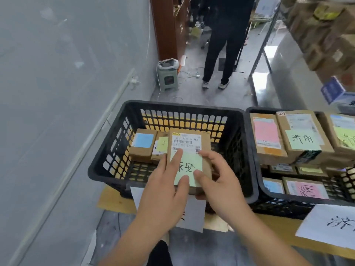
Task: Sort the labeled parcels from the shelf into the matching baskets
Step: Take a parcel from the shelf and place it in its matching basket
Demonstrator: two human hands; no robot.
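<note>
Both hands, left hand (165, 181) and right hand (217, 181), grip one green-labelled parcel (189, 160) over the left basket (107, 150), not yet released; two parcels lie inside, the right basket (255, 181) is fuller, shelf stock evidently remains.

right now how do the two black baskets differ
The left basket is nearly empty: a few small boxes lie at its far side and much of its floor shows. The right basket is stacked with boxes up to its rim. Both hands, left hand and right hand, hold a box with a green note over the left basket; nothing is held over the right one. Both are black slotted plastic, side by side.
</note>
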